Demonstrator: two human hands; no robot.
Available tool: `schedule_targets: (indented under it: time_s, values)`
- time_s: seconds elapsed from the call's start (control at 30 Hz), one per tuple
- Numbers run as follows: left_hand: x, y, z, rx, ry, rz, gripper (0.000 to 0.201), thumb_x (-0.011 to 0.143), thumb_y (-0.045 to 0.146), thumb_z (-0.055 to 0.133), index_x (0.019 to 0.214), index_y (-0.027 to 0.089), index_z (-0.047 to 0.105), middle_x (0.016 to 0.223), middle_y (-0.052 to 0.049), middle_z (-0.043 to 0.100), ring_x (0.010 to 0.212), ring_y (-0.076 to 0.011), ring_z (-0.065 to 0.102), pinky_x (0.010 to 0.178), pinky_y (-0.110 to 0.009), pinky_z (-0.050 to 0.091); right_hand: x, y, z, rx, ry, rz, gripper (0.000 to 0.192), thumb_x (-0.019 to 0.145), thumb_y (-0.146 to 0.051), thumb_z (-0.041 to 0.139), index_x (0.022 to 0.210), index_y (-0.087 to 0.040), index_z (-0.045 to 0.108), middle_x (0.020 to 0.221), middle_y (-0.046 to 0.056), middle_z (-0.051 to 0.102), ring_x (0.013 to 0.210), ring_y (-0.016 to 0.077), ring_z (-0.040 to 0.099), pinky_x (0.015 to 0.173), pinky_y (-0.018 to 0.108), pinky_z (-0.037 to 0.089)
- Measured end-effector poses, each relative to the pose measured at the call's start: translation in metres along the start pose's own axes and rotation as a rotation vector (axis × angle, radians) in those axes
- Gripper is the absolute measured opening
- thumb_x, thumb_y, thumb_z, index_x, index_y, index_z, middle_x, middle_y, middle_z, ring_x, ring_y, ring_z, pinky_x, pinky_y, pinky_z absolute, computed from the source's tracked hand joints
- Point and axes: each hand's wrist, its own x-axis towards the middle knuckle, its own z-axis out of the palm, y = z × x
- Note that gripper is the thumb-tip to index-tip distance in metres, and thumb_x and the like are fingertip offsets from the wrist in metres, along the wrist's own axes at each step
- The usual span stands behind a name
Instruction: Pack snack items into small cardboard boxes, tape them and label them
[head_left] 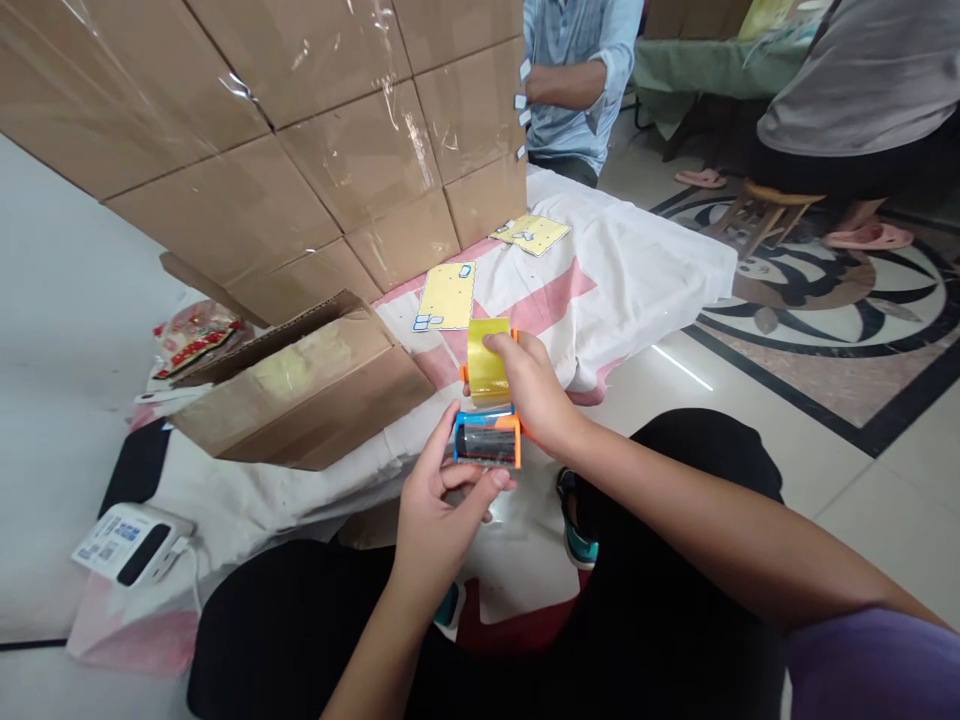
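Above the lap point(300, 620), the right hand point(541, 393) clasps the tape dispenser point(487, 441) while the left hand point(441, 515) curls its fingers at the near end, pinching clear film or not I can't tell, with seemingly no long strip drawn yet

White device point(112, 538), far left; person point(862, 90) seated on wooden stool point(780, 195); pink slippers point(870, 237) on patterned floor point(911, 290).
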Motion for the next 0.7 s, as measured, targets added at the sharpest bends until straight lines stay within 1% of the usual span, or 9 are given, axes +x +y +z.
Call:
schedule_targets:
  time_s: [0.1, 0.17, 0.23, 0.3, 0.37, 0.5, 0.6, 0.7]
  values:
    - [0.002, -0.004, 0.0, -0.023, -0.024, -0.001, 0.094, 0.08, 0.037, 0.078, 0.159, 0.021, 0.029, 0.072, -0.002, 0.076, 0.07, -0.0179, 0.071, 0.051, -0.018, 0.051, 0.003, 0.003, -0.003, -0.051, -0.011, -0.026, 0.018, 0.083, -0.039, 0.056, 0.078, -0.021, 0.053, 0.067, -0.002, 0.052, 0.062, 0.0147, 0.051, 0.058, 0.027, 0.046]
    - [0.002, -0.006, -0.001, -0.032, -0.062, -0.021, 0.096, 0.08, 0.038, 0.078, 0.16, 0.022, 0.026, 0.073, -0.002, 0.077, 0.06, -0.0153, 0.067, 0.044, -0.017, 0.046, 0.005, 0.002, -0.005, -0.078, -0.043, -0.042, 0.019, 0.084, -0.039, 0.055, 0.077, -0.021, 0.052, 0.067, -0.002, 0.049, 0.061, 0.0147, 0.05, 0.058, 0.027, 0.045]
    - [0.001, -0.005, -0.002, -0.039, -0.081, -0.044, 0.097, 0.08, 0.038, 0.078, 0.16, 0.022, 0.026, 0.072, -0.002, 0.077, 0.05, -0.0119, 0.061, 0.038, -0.015, 0.039, 0.009, -0.002, -0.007, -0.1, -0.044, -0.071, 0.019, 0.085, -0.039, 0.055, 0.077, -0.021, 0.052, 0.067, -0.002, 0.048, 0.062, 0.0147, 0.049, 0.058, 0.027, 0.045]
    - [-0.002, 0.0, -0.003, -0.04, -0.048, -0.049, 0.095, 0.079, 0.037, 0.078, 0.159, 0.022, 0.028, 0.072, -0.001, 0.076, 0.046, -0.0096, 0.056, 0.037, -0.015, 0.036, 0.013, -0.007, -0.01, -0.117, -0.005, -0.11, 0.018, 0.084, -0.038, 0.056, 0.078, -0.021, 0.052, 0.068, -0.001, 0.049, 0.065, 0.0149, 0.05, 0.06, 0.027, 0.045]
    - [-0.004, 0.005, -0.002, -0.038, 0.009, -0.043, 0.093, 0.079, 0.036, 0.078, 0.158, 0.023, 0.032, 0.072, -0.001, 0.076, 0.046, -0.0083, 0.053, 0.037, -0.014, 0.037, 0.015, -0.011, -0.012, -0.117, 0.025, -0.142, 0.017, 0.082, -0.037, 0.057, 0.079, -0.021, 0.052, 0.07, -0.001, 0.05, 0.067, 0.0149, 0.052, 0.062, 0.027, 0.045]
    - [-0.006, 0.011, 0.001, -0.041, 0.028, -0.062, 0.09, 0.077, 0.038, 0.079, 0.155, 0.022, 0.038, 0.069, 0.0, 0.075, 0.04, -0.0062, 0.044, 0.037, -0.014, 0.036, 0.017, -0.012, -0.012, -0.07, 0.005, -0.132, 0.017, 0.082, -0.037, 0.057, 0.078, -0.021, 0.052, 0.069, -0.002, 0.049, 0.065, 0.0147, 0.051, 0.061, 0.028, 0.046]
    - [-0.004, 0.007, 0.003, -0.041, 0.064, -0.058, 0.085, 0.076, 0.04, 0.08, 0.15, 0.021, 0.042, 0.069, 0.001, 0.074, 0.039, -0.0053, 0.041, 0.036, -0.014, 0.034, 0.017, -0.01, -0.012, -0.064, 0.012, -0.091, 0.017, 0.082, -0.037, 0.057, 0.076, -0.022, 0.052, 0.066, -0.002, 0.047, 0.062, 0.0149, 0.049, 0.06, 0.028, 0.046]
    - [-0.001, -0.003, 0.004, -0.022, 0.076, -0.09, 0.075, 0.076, 0.045, 0.079, 0.14, 0.02, 0.047, 0.072, -0.001, 0.075, 0.039, -0.0055, 0.041, 0.035, -0.014, 0.034, 0.017, -0.008, -0.013, -0.054, 0.016, -0.086, 0.017, 0.082, -0.038, 0.058, 0.077, -0.022, 0.053, 0.066, -0.002, 0.049, 0.063, 0.0153, 0.05, 0.059, 0.028, 0.046]
